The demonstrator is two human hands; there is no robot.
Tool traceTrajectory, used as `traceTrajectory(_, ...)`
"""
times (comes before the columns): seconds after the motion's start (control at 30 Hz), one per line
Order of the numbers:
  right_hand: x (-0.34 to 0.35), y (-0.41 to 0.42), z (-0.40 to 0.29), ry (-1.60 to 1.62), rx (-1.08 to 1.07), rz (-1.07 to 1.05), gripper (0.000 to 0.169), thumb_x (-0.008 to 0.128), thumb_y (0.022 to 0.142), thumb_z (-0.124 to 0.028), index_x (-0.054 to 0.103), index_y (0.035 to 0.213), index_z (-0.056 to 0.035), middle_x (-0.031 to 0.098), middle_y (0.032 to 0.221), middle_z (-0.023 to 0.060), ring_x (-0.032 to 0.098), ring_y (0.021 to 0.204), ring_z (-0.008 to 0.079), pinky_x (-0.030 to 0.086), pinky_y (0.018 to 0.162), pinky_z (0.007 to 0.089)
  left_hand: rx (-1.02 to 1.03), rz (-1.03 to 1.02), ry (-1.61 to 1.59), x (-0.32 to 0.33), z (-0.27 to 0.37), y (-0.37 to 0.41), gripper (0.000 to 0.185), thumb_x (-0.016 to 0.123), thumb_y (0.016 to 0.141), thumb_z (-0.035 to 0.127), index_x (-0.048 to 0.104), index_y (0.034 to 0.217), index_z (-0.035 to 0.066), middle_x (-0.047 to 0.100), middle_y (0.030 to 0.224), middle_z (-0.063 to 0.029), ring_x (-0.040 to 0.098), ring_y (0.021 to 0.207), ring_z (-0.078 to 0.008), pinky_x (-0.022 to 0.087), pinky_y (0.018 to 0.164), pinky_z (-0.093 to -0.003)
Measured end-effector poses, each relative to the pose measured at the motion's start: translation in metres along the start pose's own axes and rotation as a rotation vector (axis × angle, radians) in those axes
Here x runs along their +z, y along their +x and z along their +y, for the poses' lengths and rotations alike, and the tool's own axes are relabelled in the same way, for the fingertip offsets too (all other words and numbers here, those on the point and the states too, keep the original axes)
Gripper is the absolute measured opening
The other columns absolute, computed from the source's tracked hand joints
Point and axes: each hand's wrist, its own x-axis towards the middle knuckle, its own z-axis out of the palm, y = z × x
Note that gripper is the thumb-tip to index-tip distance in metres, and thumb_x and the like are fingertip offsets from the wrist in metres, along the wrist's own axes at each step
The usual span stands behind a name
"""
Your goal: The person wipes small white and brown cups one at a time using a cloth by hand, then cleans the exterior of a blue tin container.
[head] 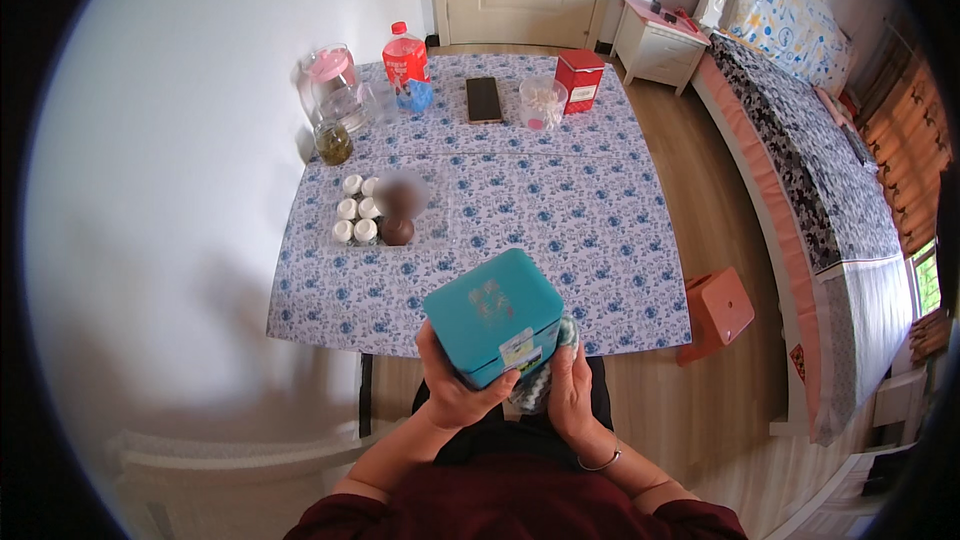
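Note:
A teal lidded box with gold writing on its lid and a sticker at its edge is held tilted over the table's near edge. My left hand grips its lower left side, thumb along the near face. Against the box's right side, my right hand holds a green-and-white striped cloth, part of which shows beneath the box. Beyond the box, a clear tray on the table holds several small white pots and brown rounded items, one of them blurred.
The flowered tablecloth bears a pink-lidded pitcher, a glass jar, a red-labelled bottle, a phone, a tub of cotton swabs and a red tin. An orange stool stands right, near a bed.

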Motion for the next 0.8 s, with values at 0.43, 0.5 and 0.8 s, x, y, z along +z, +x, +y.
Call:
traceTrajectory(0.43, -0.01, 0.037, -0.038, -0.47, -0.733, -0.015, 0.051, 0.048, 0.086, -0.02, 0.031, 0.126, 0.0067, 0.039, 0.123, 0.0242, 0.044, 0.11, 0.0329, 0.033, 0.095, 0.043, -0.233, -0.254, -0.007, 0.002, 0.004, -0.004, 0.088, 0.077, 0.063, 0.016, 0.018, 0.127, 0.002, 0.044, 0.114, -0.0149, 0.048, 0.104, -0.0217, 0.041, 0.086, -0.0346)
traceTrajectory(0.5, -0.009, 0.04, -0.052, -0.65, -0.759, -0.095, 0.047, 0.058, 0.077, -0.021, 0.045, 0.118, -0.0005, 0.043, 0.121, 0.02, 0.046, 0.108, 0.0338, 0.036, 0.091, 0.0452, -0.283, -0.262, 0.052, 0.0, 0.004, -0.002, 0.088, 0.078, 0.062, 0.021, 0.021, 0.126, 0.001, 0.047, 0.111, -0.0163, 0.051, 0.101, -0.0245, 0.042, 0.084, -0.0344)
traceTrajectory(0.8, -0.004, 0.054, -0.087, -0.877, -0.769, -0.667, 0.038, 0.064, 0.07, -0.019, 0.056, 0.106, -0.0078, 0.054, 0.112, 0.0097, 0.05, 0.106, 0.0281, 0.041, 0.085, 0.04, -0.126, -0.669, 0.26, -0.01, -0.008, -0.008, 0.071, 0.076, 0.063, 0.03, 0.042, 0.12, 0.006, 0.053, 0.111, -0.0133, 0.054, 0.103, -0.0255, 0.043, 0.084, -0.0346)
